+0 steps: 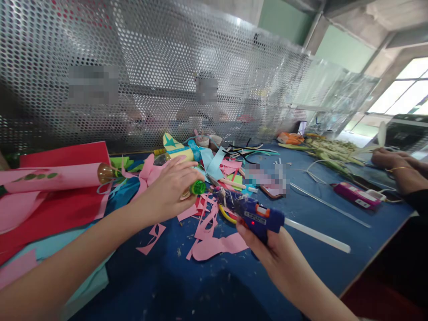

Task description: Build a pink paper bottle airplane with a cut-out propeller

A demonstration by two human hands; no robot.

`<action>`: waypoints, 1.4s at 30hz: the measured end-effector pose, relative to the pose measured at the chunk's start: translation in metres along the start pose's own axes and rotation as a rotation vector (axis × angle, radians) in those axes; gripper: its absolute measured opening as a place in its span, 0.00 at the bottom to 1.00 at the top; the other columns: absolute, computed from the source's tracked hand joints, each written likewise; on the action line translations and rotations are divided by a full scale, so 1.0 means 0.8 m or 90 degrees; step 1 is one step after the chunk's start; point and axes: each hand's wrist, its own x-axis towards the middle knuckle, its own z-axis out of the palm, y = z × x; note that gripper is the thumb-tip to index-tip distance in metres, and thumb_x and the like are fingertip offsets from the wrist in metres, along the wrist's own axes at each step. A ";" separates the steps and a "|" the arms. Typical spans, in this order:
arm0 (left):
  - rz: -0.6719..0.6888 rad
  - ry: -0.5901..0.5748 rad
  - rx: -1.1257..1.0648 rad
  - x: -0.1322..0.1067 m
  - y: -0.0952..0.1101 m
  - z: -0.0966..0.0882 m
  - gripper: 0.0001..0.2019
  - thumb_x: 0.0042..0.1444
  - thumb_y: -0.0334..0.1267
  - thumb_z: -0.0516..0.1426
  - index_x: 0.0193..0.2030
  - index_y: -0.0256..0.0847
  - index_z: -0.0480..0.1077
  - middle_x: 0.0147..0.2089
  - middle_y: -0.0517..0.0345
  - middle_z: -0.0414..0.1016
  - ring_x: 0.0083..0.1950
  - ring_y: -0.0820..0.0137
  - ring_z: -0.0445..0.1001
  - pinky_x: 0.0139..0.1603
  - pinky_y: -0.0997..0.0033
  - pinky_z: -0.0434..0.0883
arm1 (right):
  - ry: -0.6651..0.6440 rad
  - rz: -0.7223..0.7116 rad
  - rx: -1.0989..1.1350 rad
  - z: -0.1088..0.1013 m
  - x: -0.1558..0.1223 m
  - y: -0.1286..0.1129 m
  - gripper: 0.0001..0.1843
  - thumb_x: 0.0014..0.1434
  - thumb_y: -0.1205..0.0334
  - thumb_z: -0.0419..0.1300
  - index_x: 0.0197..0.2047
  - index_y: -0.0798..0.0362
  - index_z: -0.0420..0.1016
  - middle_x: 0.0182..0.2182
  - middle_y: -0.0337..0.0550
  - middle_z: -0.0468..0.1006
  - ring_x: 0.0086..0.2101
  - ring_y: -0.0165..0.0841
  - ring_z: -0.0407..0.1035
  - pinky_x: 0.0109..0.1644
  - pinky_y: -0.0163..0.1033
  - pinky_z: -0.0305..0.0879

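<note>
My left hand [169, 185] is closed around a clear bottle, its green cap [198, 187] pointing right; most of the bottle is hidden by the fingers. My right hand [267, 249] grips a dark blue hot glue gun [249, 209], which has a small red light lit. A long translucent glue stick [321, 235] juts from its back. The gun's nozzle is close to the green cap; whether they touch I cannot tell. Beneath and around both hands lie pink paper scraps [217, 247]. Just behind my left hand is a yellow and blue paper-covered bottle [182, 152].
A pink paper-wrapped bottle [63, 176] rests on red sheets at left. Scissors, a phone [272, 189] and loose glue sticks lie centrally. On the right are a purple power strip [357, 196] with cables and another person's hands [394, 162]. A perforated metal screen [150, 89] stands behind.
</note>
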 end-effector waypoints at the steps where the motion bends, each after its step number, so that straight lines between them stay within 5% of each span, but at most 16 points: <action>1: -0.009 -0.007 -0.008 0.000 0.001 -0.002 0.13 0.54 0.31 0.54 0.47 0.39 0.69 0.52 0.48 0.73 0.63 0.55 0.63 0.65 0.42 0.52 | 0.002 0.002 0.003 0.001 0.000 -0.002 0.18 0.65 0.49 0.52 0.49 0.51 0.73 0.37 0.46 0.82 0.39 0.42 0.76 0.41 0.40 0.73; 12: -0.034 -0.023 -0.043 -0.001 0.008 -0.007 0.11 0.57 0.33 0.53 0.47 0.43 0.67 0.49 0.53 0.75 0.63 0.56 0.63 0.67 0.39 0.46 | 0.056 -0.041 -0.026 0.004 -0.006 -0.011 0.18 0.64 0.52 0.53 0.49 0.55 0.73 0.40 0.50 0.82 0.39 0.42 0.78 0.43 0.39 0.74; 25: -0.032 -0.023 -0.038 -0.001 0.008 -0.005 0.10 0.59 0.34 0.54 0.48 0.42 0.67 0.49 0.53 0.75 0.62 0.56 0.64 0.67 0.39 0.44 | 0.028 -0.048 -0.037 0.006 -0.002 -0.008 0.17 0.65 0.51 0.52 0.45 0.53 0.75 0.37 0.49 0.83 0.35 0.41 0.79 0.33 0.36 0.74; 42: -0.030 -0.028 -0.047 -0.001 0.009 -0.008 0.12 0.57 0.33 0.54 0.48 0.42 0.68 0.50 0.52 0.76 0.62 0.56 0.65 0.66 0.40 0.48 | 0.062 -0.050 -0.039 0.006 0.004 -0.011 0.19 0.64 0.51 0.52 0.48 0.55 0.75 0.39 0.50 0.83 0.39 0.44 0.78 0.40 0.41 0.74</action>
